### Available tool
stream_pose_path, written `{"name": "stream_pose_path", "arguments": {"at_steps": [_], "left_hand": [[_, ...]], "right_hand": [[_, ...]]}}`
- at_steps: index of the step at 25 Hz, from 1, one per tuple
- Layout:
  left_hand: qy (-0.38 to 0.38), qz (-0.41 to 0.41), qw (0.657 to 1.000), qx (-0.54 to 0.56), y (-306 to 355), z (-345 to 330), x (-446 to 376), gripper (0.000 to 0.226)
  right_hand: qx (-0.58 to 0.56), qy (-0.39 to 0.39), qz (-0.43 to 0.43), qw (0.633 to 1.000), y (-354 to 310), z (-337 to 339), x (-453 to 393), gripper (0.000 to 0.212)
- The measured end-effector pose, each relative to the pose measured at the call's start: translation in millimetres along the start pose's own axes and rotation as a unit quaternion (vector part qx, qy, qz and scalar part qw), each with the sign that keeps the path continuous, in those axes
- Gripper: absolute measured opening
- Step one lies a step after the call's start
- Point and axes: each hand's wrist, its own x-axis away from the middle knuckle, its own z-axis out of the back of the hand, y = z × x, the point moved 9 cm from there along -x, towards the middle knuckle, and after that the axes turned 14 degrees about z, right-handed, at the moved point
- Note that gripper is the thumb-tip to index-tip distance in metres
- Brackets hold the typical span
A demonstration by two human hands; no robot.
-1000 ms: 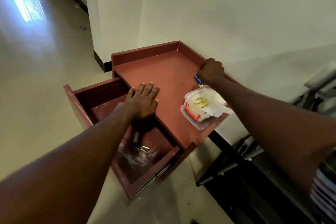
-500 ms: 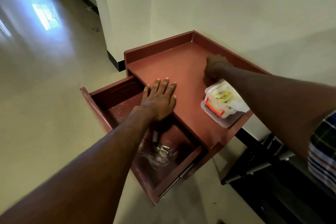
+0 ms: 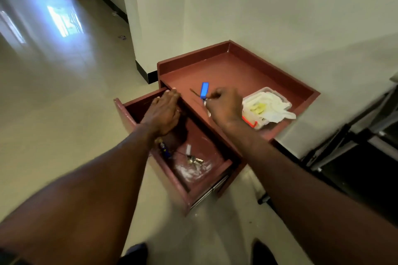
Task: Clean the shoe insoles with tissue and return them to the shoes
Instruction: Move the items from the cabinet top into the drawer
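A red-brown desk (image 3: pixel 237 71) with a raised rim stands in the corner against the wall, its drawer (image 3: pixel 193 178) pulled out to the left. The left hand (image 3: pixel 163 112) lies flat with straight fingers, its grip released, over the drawer's back end, fingertips touching the desk edge. The right hand (image 3: pixel 226 106) hovers above the desk top, its grip clenched on a small blue tag (image 3: pixel 204 90); something thin and pale hangs beneath the tag, perhaps a key, though blur hides it. Just right of that hand sits 1 clear plastic box (image 3: pixel 280 98) with an orange latch, holding white tissue (image 3: pixel 273 107) that spills over its rim and something yellow-green under it. Inside the drawer lie a bunch of keys (image 3: pixel 195 160), a small blue item (image 3: pixel 164 150) and a white powdery smear (image 3: pixel 191 171). 2 dark shoe tips (image 3: pixel 261 250) show on the floor at the bottom edge.
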Motion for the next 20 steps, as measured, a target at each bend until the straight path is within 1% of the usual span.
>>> {"name": "stream_pose_path", "arguments": {"at_steps": [1, 3, 5, 6, 8, 11, 14, 16, 17, 18, 19, 20], "left_hand": [[-0.007, 0.038, 0.999, -0.005, -18, 3, 7, 0.072], [-0.030, 0.102, 0.994, -0.015, -48, 2, 22, 0.076], [-0.062, 0.143, 0.987, -0.026, -66, -7, 35, 0.080], [-0.071, 0.153, 0.985, -0.029, -70, -11, 38, 0.082], [-0.066, 0.155, 0.985, -0.036, -71, -15, 40, 0.085], [-0.041, 0.141, 0.989, -0.031, -69, -11, 40, 0.088], [-0.043, 0.136, 0.990, -0.024, -69, -14, 39, 0.087], [-0.056, 0.134, 0.989, 0.020, -68, -15, 37, 0.081], [-0.050, 0.130, 0.988, 0.068, -68, -8, 36, 0.075], [-0.023, 0.121, 0.985, 0.117, -70, 3, 34, 0.070], [0.020, 0.106, 0.983, 0.147, -73, 19, 34, 0.066], [0.054, 0.091, 0.982, 0.154, -77, 33, 34, 0.066]], "right_hand": [[-0.007, -0.027, -0.016, 0.999, 9, -15, 26, 0.010], [0.017, -0.115, -0.038, 0.993, 28, -51, 68, 0.016], [0.069, -0.208, -0.037, 0.975, 46, -83, 96, 0.020], [0.094, -0.238, -0.036, 0.966, 53, -93, 103, 0.020], [0.130, -0.262, -0.035, 0.956, 62, -102, 110, 0.017], [0.142, -0.276, -0.031, 0.950, 70, -115, 111, 0.012], [0.159, -0.302, -0.008, 0.940, 69, -120, 116, 0.013], [0.158, -0.291, 0.006, 0.943, 63, -112, 117, 0.010], [0.142, -0.265, 0.007, 0.954, 58, -104, 114, 0.010], [0.114, -0.226, 0.004, 0.967, 50, -92, 110, 0.009], [0.080, -0.176, 0.011, 0.981, 41, -79, 104, 0.008], [0.055, -0.118, 0.034, 0.991, 28, -64, 96, 0.007]]}}
